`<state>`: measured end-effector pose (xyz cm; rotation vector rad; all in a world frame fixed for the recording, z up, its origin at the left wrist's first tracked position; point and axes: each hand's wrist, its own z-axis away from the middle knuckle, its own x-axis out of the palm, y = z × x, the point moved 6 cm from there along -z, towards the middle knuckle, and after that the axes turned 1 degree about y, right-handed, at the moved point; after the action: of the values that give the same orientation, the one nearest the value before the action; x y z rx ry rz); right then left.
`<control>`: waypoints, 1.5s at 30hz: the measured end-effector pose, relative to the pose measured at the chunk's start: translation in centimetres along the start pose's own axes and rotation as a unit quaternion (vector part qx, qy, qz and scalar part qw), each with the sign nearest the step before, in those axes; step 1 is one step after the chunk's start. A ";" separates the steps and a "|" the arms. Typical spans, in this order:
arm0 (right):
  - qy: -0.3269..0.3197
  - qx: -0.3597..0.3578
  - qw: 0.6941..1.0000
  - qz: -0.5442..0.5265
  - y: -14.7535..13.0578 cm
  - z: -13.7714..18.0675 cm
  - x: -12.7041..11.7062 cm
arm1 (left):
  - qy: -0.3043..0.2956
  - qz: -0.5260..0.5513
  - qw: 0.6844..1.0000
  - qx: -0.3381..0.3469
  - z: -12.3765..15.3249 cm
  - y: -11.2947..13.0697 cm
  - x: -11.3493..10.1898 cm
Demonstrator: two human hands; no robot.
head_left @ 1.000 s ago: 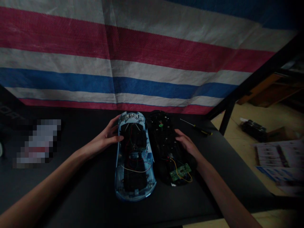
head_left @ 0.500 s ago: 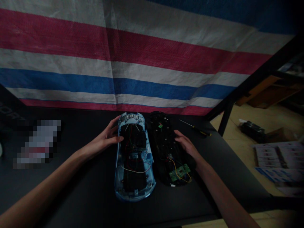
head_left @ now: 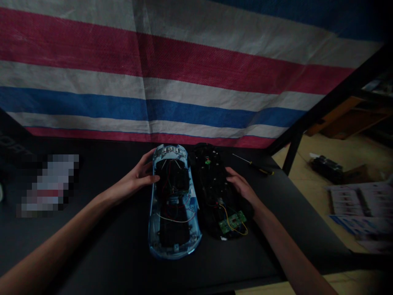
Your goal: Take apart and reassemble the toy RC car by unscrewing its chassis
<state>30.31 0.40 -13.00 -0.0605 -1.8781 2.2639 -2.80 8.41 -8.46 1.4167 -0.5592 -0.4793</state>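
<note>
A blue toy car body shell (head_left: 178,250) lies upside down on the black table, its dark inside and loose wires facing up. My left hand (head_left: 138,176) grips its left edge, thumb over the rim and fingers along the outer side. Close against the shell's right side is a black toy car chassis (head_left: 211,176). My right hand (head_left: 244,188) holds the chassis by its right side; part of the grip is hidden. A green circuit board (head_left: 232,222) with a yellow wire sits at the chassis's near end.
A screwdriver (head_left: 259,168) with a black and yellow handle lies right of the chassis. A blurred-out pale item (head_left: 50,180) is at the left on the table (head_left: 116,246). Behind hangs a striped sheet (head_left: 196,86). Printed cardboard (head_left: 353,200) lies on the floor at right.
Both hands keep their places on the shell and the chassis. Only a very slight shift of the camera view shows.
</note>
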 end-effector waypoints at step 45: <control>0.081 -0.033 0.995 0.055 -3.5 5.1 -0.1 | 0.033 0.003 0.999 -0.013 -0.5 -0.4 -0.2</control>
<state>30.00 -3.96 -8.63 -0.3529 -1.9062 2.1912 -2.66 8.86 -8.88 1.4014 -0.5025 -0.4322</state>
